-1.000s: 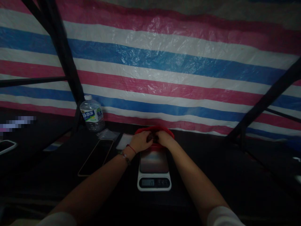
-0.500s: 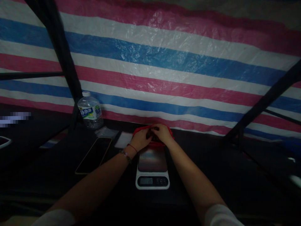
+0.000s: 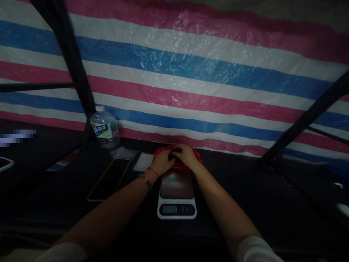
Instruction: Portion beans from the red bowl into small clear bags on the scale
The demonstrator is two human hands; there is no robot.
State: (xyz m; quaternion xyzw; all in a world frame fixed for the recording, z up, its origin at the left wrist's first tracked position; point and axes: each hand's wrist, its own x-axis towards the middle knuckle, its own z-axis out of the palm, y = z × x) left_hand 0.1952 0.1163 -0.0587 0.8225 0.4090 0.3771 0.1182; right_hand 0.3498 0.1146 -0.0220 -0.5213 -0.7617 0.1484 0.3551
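Behind a white digital kitchen scale (image 3: 177, 209) lies a red plastic bag (image 3: 198, 155) with dark brown contents (image 3: 176, 153), too dim to name. My left hand (image 3: 163, 160), wearing a beaded bracelet and a red cord at the wrist, reaches into the bag from the left with its fingers curled. From the right, my right hand (image 3: 187, 154) bends over the same contents, its fingers close to the left ones. The fingertips of both hands are partly hidden among the dark contents. The scale's plate shows bare in front of the bag, and its display is lit.
Left of the scale, a phone (image 3: 110, 180) lies on the black table (image 3: 226, 174). Behind it are clear plastic bags (image 3: 124, 153), a white packet (image 3: 143, 162) and a large clear bottle (image 3: 105, 129). Dark metal posts (image 3: 73, 62) stand before a striped tarp (image 3: 191, 91).
Both hands have shifted slightly within the red bag, and the fingers have moved a little over the dark contents. The scale, phone and bottle stay in place.
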